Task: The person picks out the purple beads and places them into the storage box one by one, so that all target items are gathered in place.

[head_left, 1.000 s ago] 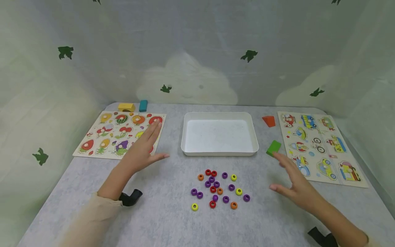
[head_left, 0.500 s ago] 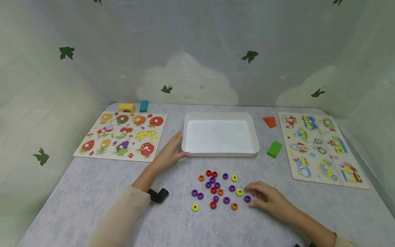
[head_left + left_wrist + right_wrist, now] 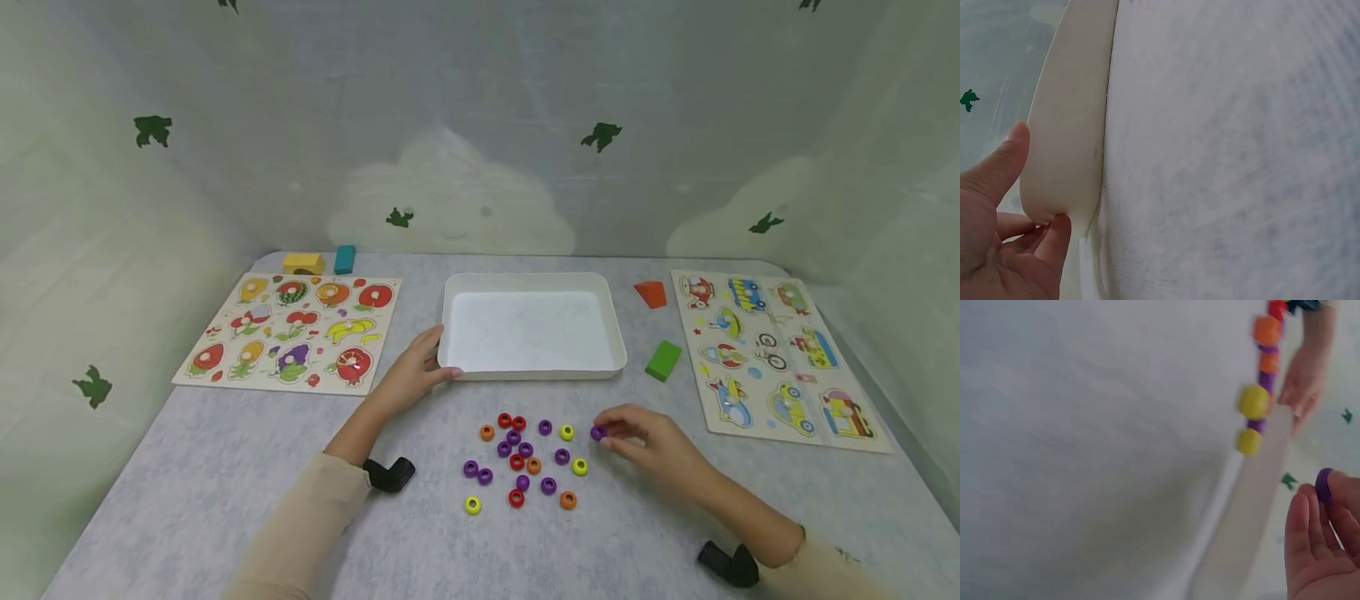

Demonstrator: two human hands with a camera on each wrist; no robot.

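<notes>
I am finding the head view looking forward and down across the counter (image 3: 420, 542) from above its near side, standing farthest back and covering left hand (image 3: 411, 375) and right hand (image 3: 656, 446). The left wrist view is facing the outer wall of the white tray (image 3: 1066, 125) at close range, turned sideways. The right wrist view is looking low past the right hand towards the tray, also turned. All three are sharing the tray and left hand; head and right wrist are also sharing the beads (image 3: 1254, 402).

Left hand (image 3: 997, 262) gripping white tray (image 3: 1066, 125), pale tabletop (image 3: 1222, 150) beside it, green shape (image 3: 969, 99), possibly a bird
</notes>
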